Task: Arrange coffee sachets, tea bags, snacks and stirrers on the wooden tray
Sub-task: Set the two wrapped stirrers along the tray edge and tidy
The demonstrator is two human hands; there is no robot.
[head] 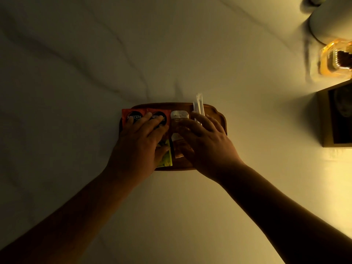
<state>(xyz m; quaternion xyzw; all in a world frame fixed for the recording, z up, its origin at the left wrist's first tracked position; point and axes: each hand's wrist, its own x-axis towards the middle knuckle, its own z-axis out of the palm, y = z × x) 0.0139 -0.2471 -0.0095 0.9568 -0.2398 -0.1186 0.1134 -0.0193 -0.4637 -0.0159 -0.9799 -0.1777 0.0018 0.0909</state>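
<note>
A wooden tray (219,116) lies on a white sheet in dim light. Two red coffee sachets (133,113) (165,113) sit side by side at its far left. My left hand (141,143) rests flat on them, fingers spread, and partly covers a yellow-green packet (167,159) nearer me. A pale sachet (179,116) lies in the middle, with a brownish clear packet (178,147) below it. My right hand (205,141) lies flat across these, its fingertips touching two white wrapped stirrers (199,103) that stick out past the tray's far edge.
A clear orange-tinted box with a dark snack (337,60) sits at the far right, with a white cylinder (331,21) behind it. A dark-framed box (335,117) stands at the right edge. Wrinkled white sheet (76,73) surrounds the tray.
</note>
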